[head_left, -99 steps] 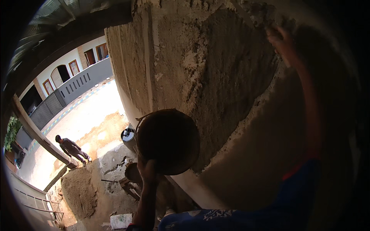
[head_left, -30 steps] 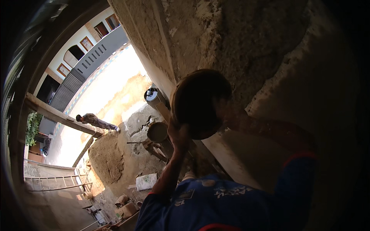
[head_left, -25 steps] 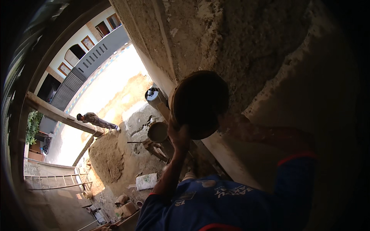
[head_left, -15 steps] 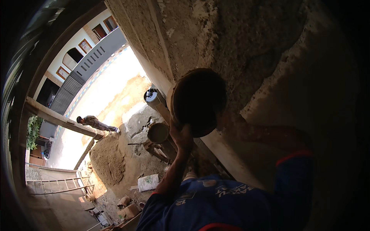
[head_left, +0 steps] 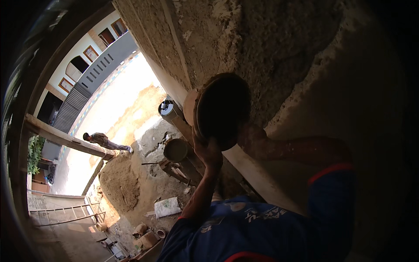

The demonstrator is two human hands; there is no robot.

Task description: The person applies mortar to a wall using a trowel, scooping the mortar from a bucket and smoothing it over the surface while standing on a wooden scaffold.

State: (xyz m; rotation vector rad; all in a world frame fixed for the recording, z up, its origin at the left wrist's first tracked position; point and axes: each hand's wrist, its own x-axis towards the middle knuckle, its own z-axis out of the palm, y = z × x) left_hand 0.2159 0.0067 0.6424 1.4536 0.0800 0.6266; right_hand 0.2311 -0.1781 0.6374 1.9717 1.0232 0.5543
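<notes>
A round, deep bucket with a dark, shadowed inside is held up in front of the rough wall. My left hand grips it at its lower left, the thumb lying over the rim. What the bucket contains is lost in shadow. My right hand is at the bucket's lower right rim; its fingers are too dark to make out, and so is anything in them. The wall beyond has a coarse, wet-looking plaster layer whose ragged edge meets a smoother, darker surface.
Far below lie a sand heap, a mortar-filled bucket, a dark drum and a white sack. A person stands by a post beyond the sand. A metal ladder-like frame is at lower left.
The whole view has shifted slightly, with the background sliding left. The bucket and both hands sit a little farther left; my left hand keeps its hold.
</notes>
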